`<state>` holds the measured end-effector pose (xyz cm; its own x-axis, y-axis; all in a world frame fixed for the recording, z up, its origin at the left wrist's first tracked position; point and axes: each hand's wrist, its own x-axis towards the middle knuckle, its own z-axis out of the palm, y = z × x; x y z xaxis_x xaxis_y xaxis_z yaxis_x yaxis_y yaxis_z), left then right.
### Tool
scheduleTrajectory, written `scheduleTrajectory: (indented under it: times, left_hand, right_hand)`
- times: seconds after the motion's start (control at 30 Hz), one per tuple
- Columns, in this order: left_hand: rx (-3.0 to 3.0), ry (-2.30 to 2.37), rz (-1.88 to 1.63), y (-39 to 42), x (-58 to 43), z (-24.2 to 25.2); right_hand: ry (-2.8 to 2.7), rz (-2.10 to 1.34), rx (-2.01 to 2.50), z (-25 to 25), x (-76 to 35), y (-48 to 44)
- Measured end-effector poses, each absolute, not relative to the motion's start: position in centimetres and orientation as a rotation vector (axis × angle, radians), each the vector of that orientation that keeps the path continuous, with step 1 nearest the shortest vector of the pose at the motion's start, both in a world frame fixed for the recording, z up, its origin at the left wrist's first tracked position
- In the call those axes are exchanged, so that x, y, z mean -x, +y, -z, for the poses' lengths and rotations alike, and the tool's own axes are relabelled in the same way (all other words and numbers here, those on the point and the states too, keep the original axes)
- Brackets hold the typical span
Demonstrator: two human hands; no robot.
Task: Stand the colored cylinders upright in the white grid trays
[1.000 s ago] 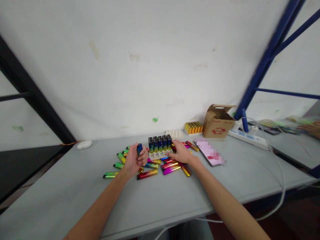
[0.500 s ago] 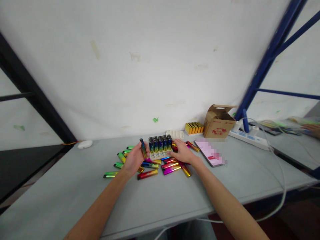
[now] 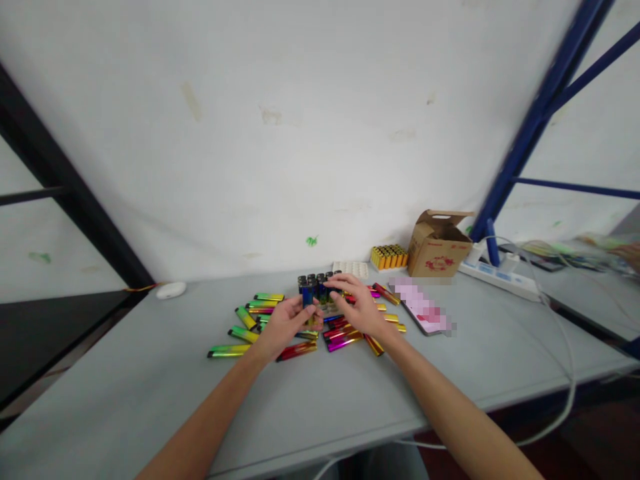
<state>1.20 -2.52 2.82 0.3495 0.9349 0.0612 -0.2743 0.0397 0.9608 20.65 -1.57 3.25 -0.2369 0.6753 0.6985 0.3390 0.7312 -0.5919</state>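
Note:
My left hand [image 3: 283,325] pinches a blue and gold stick [image 3: 309,301] upright at the near left corner of a white rack [image 3: 320,308]. The rack holds several dark blue sticks [image 3: 320,288] standing on end. My right hand [image 3: 357,307] hovers over the right side of the rack with its fingers spread, holding nothing. Several shiny multicoloured sticks [image 3: 343,340] lie loose on the grey table [image 3: 150,387] around both hands.
Behind the rack stand an empty white rack [image 3: 351,268], a tray of yellow cylinders [image 3: 388,255] and an open cardboard box [image 3: 437,244]. A phone [image 3: 421,308] lies to the right, a power strip [image 3: 500,277] with cables beyond. A white oval object [image 3: 171,290] sits far left.
My left hand has carried the blue stick rightward from beside the rack to its near left corner. My right hand has lifted off the rack's side and spread its fingers above it.

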Motion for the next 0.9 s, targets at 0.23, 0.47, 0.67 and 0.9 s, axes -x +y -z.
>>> scheduleTrajectory:
  times: [0.23,0.47,0.67,0.9]
  left_hand:
    - [-1.257,0.772,-0.934,-3.2,-1.9,-2.9]
    - [-1.173,0.747,-0.965,-3.1,-1.9,-3.0]
    - [-1.096,0.94,-1.473,-2.0,0.1,-3.6]
    - [-1.362,1.139,-1.659,-0.7,2.2,-3.4]
  right_hand:
    - [-1.812,-0.612,0.754,-3.3,-19.4,-1.9]
    - [-1.514,-0.937,0.749,-3.6,-18.8,-1.7]
    - [-0.99,-1.346,0.684,-3.6,-20.6,-0.3]
    - [-0.868,-1.632,0.609,-4.0,-21.7,0.0]
